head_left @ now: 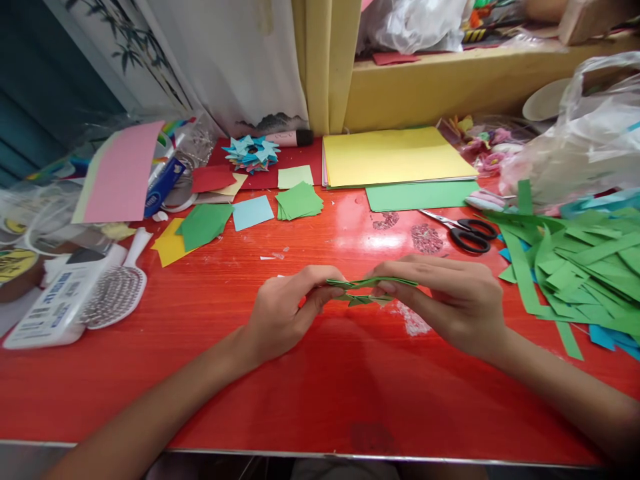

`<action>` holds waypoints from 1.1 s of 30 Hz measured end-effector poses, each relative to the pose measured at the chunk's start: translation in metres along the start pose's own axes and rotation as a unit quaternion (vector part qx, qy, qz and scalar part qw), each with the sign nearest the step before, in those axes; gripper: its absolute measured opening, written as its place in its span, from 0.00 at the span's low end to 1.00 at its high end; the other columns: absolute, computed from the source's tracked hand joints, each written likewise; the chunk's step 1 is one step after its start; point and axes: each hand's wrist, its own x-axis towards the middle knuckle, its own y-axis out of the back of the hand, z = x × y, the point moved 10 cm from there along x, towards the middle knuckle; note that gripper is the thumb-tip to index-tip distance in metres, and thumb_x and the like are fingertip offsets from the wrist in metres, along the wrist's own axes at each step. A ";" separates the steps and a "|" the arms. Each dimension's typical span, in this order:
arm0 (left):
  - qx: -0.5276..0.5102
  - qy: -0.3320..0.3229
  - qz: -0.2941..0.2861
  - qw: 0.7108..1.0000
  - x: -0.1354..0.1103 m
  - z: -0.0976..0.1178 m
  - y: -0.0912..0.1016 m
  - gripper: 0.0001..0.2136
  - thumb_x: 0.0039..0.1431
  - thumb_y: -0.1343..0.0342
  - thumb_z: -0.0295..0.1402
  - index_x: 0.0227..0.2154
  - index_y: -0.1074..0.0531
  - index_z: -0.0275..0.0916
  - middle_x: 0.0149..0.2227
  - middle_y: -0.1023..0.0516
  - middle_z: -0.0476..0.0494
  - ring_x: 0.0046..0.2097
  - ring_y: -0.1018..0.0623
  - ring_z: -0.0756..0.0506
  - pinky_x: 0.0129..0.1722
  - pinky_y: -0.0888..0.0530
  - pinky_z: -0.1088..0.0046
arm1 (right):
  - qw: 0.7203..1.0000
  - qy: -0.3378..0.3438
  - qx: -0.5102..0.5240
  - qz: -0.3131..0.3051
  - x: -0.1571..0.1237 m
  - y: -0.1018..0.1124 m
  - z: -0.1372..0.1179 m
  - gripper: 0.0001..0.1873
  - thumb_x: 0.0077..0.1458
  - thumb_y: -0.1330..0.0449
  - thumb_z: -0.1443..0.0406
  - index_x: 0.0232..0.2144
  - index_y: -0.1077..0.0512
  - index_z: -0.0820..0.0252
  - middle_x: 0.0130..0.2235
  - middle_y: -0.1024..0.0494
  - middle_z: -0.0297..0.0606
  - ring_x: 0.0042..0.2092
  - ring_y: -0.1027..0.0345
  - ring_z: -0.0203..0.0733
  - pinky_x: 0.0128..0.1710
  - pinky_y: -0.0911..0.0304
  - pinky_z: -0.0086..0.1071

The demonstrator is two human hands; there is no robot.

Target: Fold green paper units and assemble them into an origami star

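Head view: my left hand (283, 310) and my right hand (453, 297) are facing each other over the table, both clamping the folded green paper (367, 283) between thumb and fingers. It is stretching level from one pinch to the other, with pointed green folds showing just below its upper layer; I cannot tell whether these are belonging to the same piece, or whether my hands are touching the tabletop. I am judging the paper to be very light, thin and crisp — stiff along its creases, yet likely to be crumpling if I am squeezing hard. The two ends are looking like the best places for holding, with a gentle pinch leaving the middle free.

Below, the red table (320, 393) is gleaming, and whitish patches (415, 320) are marking it. Taking the folded paper as the clock's centre, black-handled scissors (473, 235) are lying at two o'clock and a heap of green paper strips (590, 267) is spreading at three. Yellow paper (400, 157) is sitting at twelve, a light blue square (253, 213) at ten, a stack of small green squares (300, 201) between ten and eleven, and a blue origami ring (253, 153) beyond them. A white hairbrush (115, 297) is resting at nine. Farther back, a white curtain (240, 60) is hanging at eleven — near a yellow ledge (425, 97) that is running from twelve toward two.
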 end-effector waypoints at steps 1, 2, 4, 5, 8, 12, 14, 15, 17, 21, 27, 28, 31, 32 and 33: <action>0.001 -0.001 0.000 1.000 0.000 0.000 0.000 0.06 0.56 0.51 0.25 0.36 0.35 0.40 0.28 0.23 0.53 0.25 0.25 0.55 0.22 0.32 0.82 | 1.000 0.001 0.000 -0.001 0.000 0.000 0.000 0.08 0.52 0.45 0.72 0.34 0.29 0.58 0.26 0.26 0.31 0.26 0.33 0.31 0.25 0.37 0.25; 0.001 -0.002 -0.001 1.000 0.000 0.000 0.000 0.06 0.56 0.51 0.25 0.36 0.35 0.40 0.28 0.23 0.53 0.24 0.25 0.55 0.23 0.32 0.82 | 1.000 0.001 0.000 -0.001 0.000 0.000 0.000 0.08 0.52 0.45 0.72 0.34 0.29 0.57 0.26 0.26 0.31 0.26 0.32 0.32 0.25 0.37 0.25; 0.001 -0.003 0.000 1.000 0.000 0.001 0.000 0.06 0.56 0.51 0.25 0.36 0.35 0.40 0.28 0.23 0.54 0.25 0.25 0.56 0.23 0.32 0.83 | 1.000 -0.002 0.001 0.004 0.000 0.001 0.000 0.08 0.52 0.45 0.71 0.34 0.29 0.57 0.26 0.26 0.31 0.26 0.32 0.32 0.24 0.37 0.25; 0.001 -0.003 0.000 1.000 0.000 0.001 0.000 0.06 0.56 0.51 0.25 0.36 0.35 0.40 0.28 0.23 0.54 0.25 0.25 0.56 0.23 0.31 0.83 | 1.000 -0.003 0.004 0.007 0.000 0.002 0.000 0.08 0.53 0.45 0.71 0.34 0.29 0.57 0.25 0.26 0.31 0.26 0.32 0.32 0.24 0.37 0.25; 0.004 0.001 0.004 1.000 0.000 0.000 0.001 0.05 0.56 0.51 0.26 0.36 0.35 0.40 0.28 0.23 0.54 0.24 0.25 0.56 0.22 0.32 0.82 | 1.000 -0.002 0.009 0.005 0.000 0.003 -0.001 0.08 0.52 0.45 0.71 0.34 0.29 0.57 0.26 0.26 0.31 0.26 0.32 0.32 0.24 0.37 0.25; 0.003 -0.001 0.002 1.000 0.000 0.000 0.000 0.05 0.56 0.51 0.26 0.36 0.35 0.40 0.28 0.23 0.53 0.24 0.26 0.56 0.22 0.32 0.82 | 1.000 -0.003 0.003 -0.007 0.000 0.000 -0.001 0.08 0.53 0.46 0.71 0.34 0.29 0.56 0.26 0.26 0.30 0.27 0.31 0.32 0.25 0.36 0.25; 0.006 -0.004 0.002 1.000 0.000 0.001 0.000 0.05 0.57 0.51 0.26 0.36 0.35 0.40 0.28 0.23 0.53 0.24 0.26 0.55 0.22 0.31 0.82 | 1.000 -0.010 -0.002 -0.005 0.000 0.000 0.001 0.08 0.53 0.46 0.71 0.35 0.29 0.55 0.25 0.26 0.30 0.27 0.31 0.33 0.25 0.36 0.25; 0.008 -0.006 0.002 1.000 0.000 0.001 0.000 0.05 0.57 0.51 0.26 0.36 0.35 0.40 0.28 0.24 0.53 0.24 0.26 0.55 0.22 0.31 0.82 | 1.000 -0.014 -0.004 -0.005 -0.001 0.000 0.002 0.08 0.53 0.46 0.70 0.35 0.29 0.55 0.25 0.26 0.30 0.27 0.31 0.33 0.24 0.36 0.25; 0.013 -0.012 0.003 1.000 0.000 0.002 0.000 0.05 0.57 0.51 0.26 0.36 0.35 0.40 0.27 0.24 0.53 0.23 0.26 0.56 0.22 0.32 0.82 | 1.000 -0.015 -0.010 -0.008 -0.001 -0.001 0.002 0.08 0.53 0.46 0.70 0.34 0.29 0.55 0.25 0.25 0.31 0.27 0.31 0.33 0.24 0.37 0.26; 0.014 -0.016 0.000 1.000 0.000 0.003 0.000 0.05 0.57 0.51 0.26 0.36 0.35 0.40 0.27 0.24 0.54 0.24 0.26 0.56 0.23 0.32 0.82 | 1.000 -0.011 -0.005 -0.014 0.000 -0.002 0.001 0.07 0.53 0.46 0.70 0.33 0.29 0.56 0.26 0.25 0.32 0.26 0.31 0.33 0.24 0.37 0.25; 0.005 -0.011 0.001 1.000 0.000 0.002 0.000 0.05 0.57 0.51 0.25 0.36 0.35 0.39 0.28 0.24 0.54 0.24 0.25 0.56 0.23 0.32 0.83 | 0.999 -0.022 0.024 -0.001 -0.001 0.000 0.003 0.08 0.53 0.45 0.70 0.34 0.28 0.56 0.25 0.25 0.31 0.26 0.32 0.33 0.24 0.37 0.25; 0.003 -0.011 0.000 1.000 0.000 0.002 0.000 0.05 0.57 0.51 0.25 0.36 0.35 0.39 0.28 0.24 0.54 0.24 0.25 0.56 0.23 0.31 0.83 | 0.999 -0.021 0.025 -0.002 -0.001 0.000 0.003 0.08 0.53 0.45 0.70 0.34 0.28 0.56 0.26 0.25 0.31 0.26 0.31 0.33 0.24 0.37 0.25; 0.003 -0.012 0.002 1.000 0.000 0.002 0.000 0.05 0.57 0.52 0.26 0.36 0.35 0.39 0.28 0.24 0.54 0.23 0.26 0.57 0.22 0.32 0.84 | 0.999 -0.027 0.024 -0.004 -0.001 -0.001 0.004 0.08 0.53 0.46 0.70 0.34 0.28 0.56 0.26 0.25 0.31 0.25 0.31 0.33 0.24 0.36 0.25; 0.004 -0.012 0.004 1.000 0.000 0.002 0.000 0.05 0.57 0.51 0.27 0.36 0.35 0.39 0.27 0.24 0.54 0.23 0.27 0.57 0.22 0.32 0.83 | 0.999 -0.030 0.025 -0.004 -0.001 -0.001 0.004 0.08 0.53 0.46 0.70 0.34 0.28 0.55 0.26 0.25 0.31 0.25 0.31 0.33 0.23 0.36 0.25; 0.006 -0.011 0.006 1.000 0.000 0.002 0.000 0.04 0.57 0.51 0.27 0.35 0.35 0.39 0.27 0.24 0.54 0.22 0.27 0.57 0.22 0.32 0.83 | 0.999 -0.032 0.027 -0.004 -0.001 -0.001 0.005 0.08 0.53 0.45 0.70 0.34 0.28 0.55 0.25 0.25 0.31 0.25 0.31 0.33 0.23 0.36 0.25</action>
